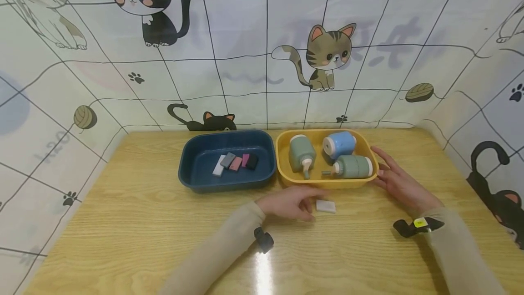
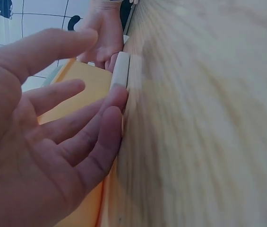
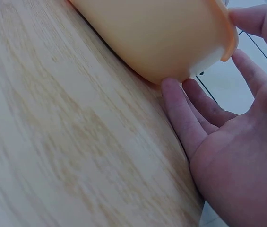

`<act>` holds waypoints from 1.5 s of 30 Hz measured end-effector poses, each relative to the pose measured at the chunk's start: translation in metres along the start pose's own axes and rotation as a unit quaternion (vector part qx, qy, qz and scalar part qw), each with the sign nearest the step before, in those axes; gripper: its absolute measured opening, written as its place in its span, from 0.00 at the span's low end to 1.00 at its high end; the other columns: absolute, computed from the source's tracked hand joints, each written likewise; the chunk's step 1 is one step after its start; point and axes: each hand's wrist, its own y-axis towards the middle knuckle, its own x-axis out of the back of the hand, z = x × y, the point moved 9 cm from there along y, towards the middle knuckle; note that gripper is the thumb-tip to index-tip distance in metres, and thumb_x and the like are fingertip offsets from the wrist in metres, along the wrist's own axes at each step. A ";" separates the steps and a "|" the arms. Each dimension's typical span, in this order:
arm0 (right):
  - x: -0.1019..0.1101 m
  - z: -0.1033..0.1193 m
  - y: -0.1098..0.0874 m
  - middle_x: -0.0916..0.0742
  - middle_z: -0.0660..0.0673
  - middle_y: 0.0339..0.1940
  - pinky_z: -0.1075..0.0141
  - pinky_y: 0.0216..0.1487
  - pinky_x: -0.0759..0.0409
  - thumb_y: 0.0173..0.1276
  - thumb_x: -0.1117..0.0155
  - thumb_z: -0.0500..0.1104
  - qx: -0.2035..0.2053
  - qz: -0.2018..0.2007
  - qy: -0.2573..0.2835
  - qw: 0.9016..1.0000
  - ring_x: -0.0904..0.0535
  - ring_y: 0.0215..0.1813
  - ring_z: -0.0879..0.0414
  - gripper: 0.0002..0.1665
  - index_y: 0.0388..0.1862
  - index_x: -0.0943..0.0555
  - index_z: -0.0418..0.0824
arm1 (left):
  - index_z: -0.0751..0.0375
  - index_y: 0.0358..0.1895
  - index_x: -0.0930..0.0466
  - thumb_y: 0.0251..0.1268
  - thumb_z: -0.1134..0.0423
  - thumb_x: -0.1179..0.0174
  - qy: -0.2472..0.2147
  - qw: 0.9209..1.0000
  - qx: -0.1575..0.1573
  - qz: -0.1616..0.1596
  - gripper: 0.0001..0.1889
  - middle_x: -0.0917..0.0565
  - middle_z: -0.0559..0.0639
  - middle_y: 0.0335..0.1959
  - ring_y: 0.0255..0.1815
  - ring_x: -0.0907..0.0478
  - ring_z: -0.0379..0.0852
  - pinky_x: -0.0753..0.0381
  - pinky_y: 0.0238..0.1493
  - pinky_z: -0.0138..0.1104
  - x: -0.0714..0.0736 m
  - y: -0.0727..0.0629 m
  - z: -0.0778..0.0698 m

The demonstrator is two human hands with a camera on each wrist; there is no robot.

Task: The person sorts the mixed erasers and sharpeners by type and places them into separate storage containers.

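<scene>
A small white rectangular block (image 1: 325,206) lies flat on the table in front of the yellow bin (image 1: 323,184). My left hand (image 1: 288,202) is just left of that block, its fingers loosely bent and apart; in the left wrist view a fingertip overlaps the near end of the block (image 2: 120,70). At the bin's right end is my right hand (image 1: 403,185), fingers spread. The right wrist view shows its fingertips against the bin's rim and lower wall (image 3: 171,42). Inside the bin lie two grey-green bottles with nozzles (image 1: 302,151) and a blue cylinder-like item (image 1: 340,144).
A dark blue bin (image 1: 227,186) stands directly left of the yellow one, with several small blocks (image 1: 235,164) in white, grey, pink and black in it. Behind both bins rises a cat-print backdrop (image 1: 254,72). The wooden table (image 1: 135,213) extends in front.
</scene>
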 end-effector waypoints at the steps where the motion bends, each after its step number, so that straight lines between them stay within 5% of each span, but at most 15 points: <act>1: 0.000 0.000 0.000 0.39 0.49 0.67 0.72 0.58 0.30 0.80 0.61 0.35 -0.002 -0.001 -0.002 1.000 0.30 0.62 0.68 0.38 0.80 0.62 0.52 | 0.61 0.71 0.37 0.60 0.70 0.33 -0.002 1.000 0.000 0.003 0.36 0.23 0.50 0.46 0.38 0.25 0.35 0.25 0.43 0.23 0.000 0.001 0.000; 7: 0.000 -0.002 0.000 0.42 0.45 0.70 0.72 0.57 0.29 0.80 0.59 0.37 -0.021 -0.014 -0.016 1.000 0.29 0.62 0.68 0.38 0.80 0.62 0.54 | 0.65 0.72 0.40 0.58 0.72 0.32 -0.025 1.000 -0.007 0.013 0.38 0.22 0.56 0.49 0.36 0.26 0.38 0.26 0.40 0.24 -0.001 0.004 0.000; 13: 0.003 -0.004 0.000 0.47 0.33 0.73 0.72 0.57 0.29 0.80 0.57 0.40 -0.031 -0.023 -0.034 0.999 0.29 0.62 0.68 0.39 0.80 0.62 0.56 | 0.65 0.72 0.40 0.56 0.66 0.29 0.018 1.000 -0.019 0.017 0.41 0.24 0.55 0.38 0.32 0.30 0.37 0.29 0.36 0.23 -0.002 0.007 -0.004; 18: 0.003 -0.003 0.001 0.42 0.42 0.70 0.72 0.57 0.29 0.80 0.59 0.37 -0.011 -0.008 -0.023 1.000 0.29 0.62 0.68 0.38 0.80 0.61 0.54 | 0.65 0.68 0.33 0.54 0.62 0.27 0.059 0.998 -0.014 0.018 0.38 0.25 0.50 0.33 0.32 0.32 0.36 0.32 0.35 0.22 -0.005 0.012 -0.003; 22: 0.000 -0.002 0.002 0.38 0.50 0.67 0.71 0.58 0.29 0.80 0.62 0.34 0.010 0.009 -0.001 1.000 0.30 0.63 0.67 0.38 0.80 0.63 0.50 | 0.63 0.66 0.28 0.53 0.62 0.27 0.047 0.999 0.012 0.018 0.35 0.27 0.46 0.29 0.29 0.33 0.34 0.33 0.33 0.22 -0.007 0.017 0.004; 29: 0.003 -0.005 0.000 0.46 0.33 0.71 0.72 0.57 0.29 0.80 0.57 0.40 -0.035 -0.034 -0.023 0.999 0.28 0.61 0.68 0.38 0.80 0.59 0.57 | 0.60 0.61 0.22 0.52 0.63 0.26 0.053 0.998 0.027 -0.006 0.30 0.31 0.42 0.21 0.24 0.35 0.33 0.36 0.29 0.23 -0.005 0.023 0.010; 33: 0.002 -0.002 0.000 0.42 0.39 0.69 0.72 0.57 0.29 0.80 0.58 0.39 -0.024 -0.031 -0.008 0.999 0.28 0.61 0.67 0.37 0.80 0.59 0.54 | 0.58 0.57 0.19 0.53 0.63 0.27 0.092 0.995 0.020 -0.023 0.25 0.32 0.41 0.19 0.22 0.36 0.32 0.37 0.27 0.22 -0.004 0.026 0.010; 45: 0.002 -0.001 -0.001 0.39 0.48 0.67 0.72 0.58 0.30 0.81 0.62 0.37 -0.010 -0.009 0.005 1.000 0.30 0.62 0.67 0.36 0.80 0.60 0.54 | 0.59 0.51 0.18 0.50 0.63 0.25 0.072 0.997 -0.023 -0.027 0.23 0.24 0.44 0.31 0.29 0.31 0.34 0.32 0.32 0.21 -0.003 0.017 0.003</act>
